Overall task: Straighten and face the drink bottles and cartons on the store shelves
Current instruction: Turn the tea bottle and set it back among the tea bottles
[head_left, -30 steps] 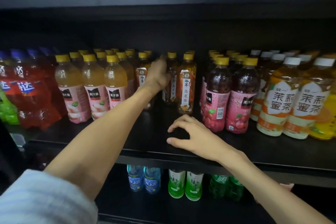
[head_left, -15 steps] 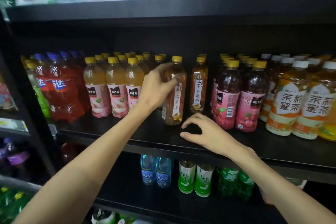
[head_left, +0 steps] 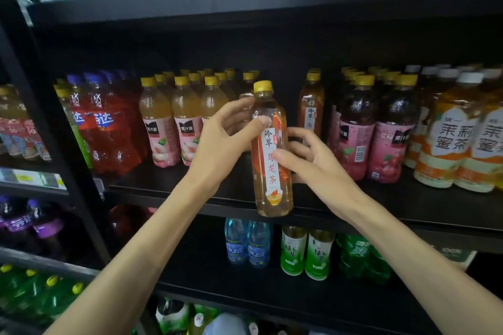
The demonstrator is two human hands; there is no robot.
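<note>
The oolong tea bottle [head_left: 272,149] is held upright at the shelf [head_left: 408,215] lip, gripped at nine o'clock by the left hand [head_left: 223,144] and three o'clock by the right hand [head_left: 310,160], apparently so its label faces outward.

Oolong tea bottle [head_left: 272,149]: amber liquid, yellow cap, white label strip with red and black characters. At 9 o'clock, peach juice bottles [head_left: 160,122]: pale orange, pink labels. At 3 o'clock, dark red bottles [head_left: 353,128]: pink labels, yellow caps. Shelf [head_left: 408,207]: black.
</note>
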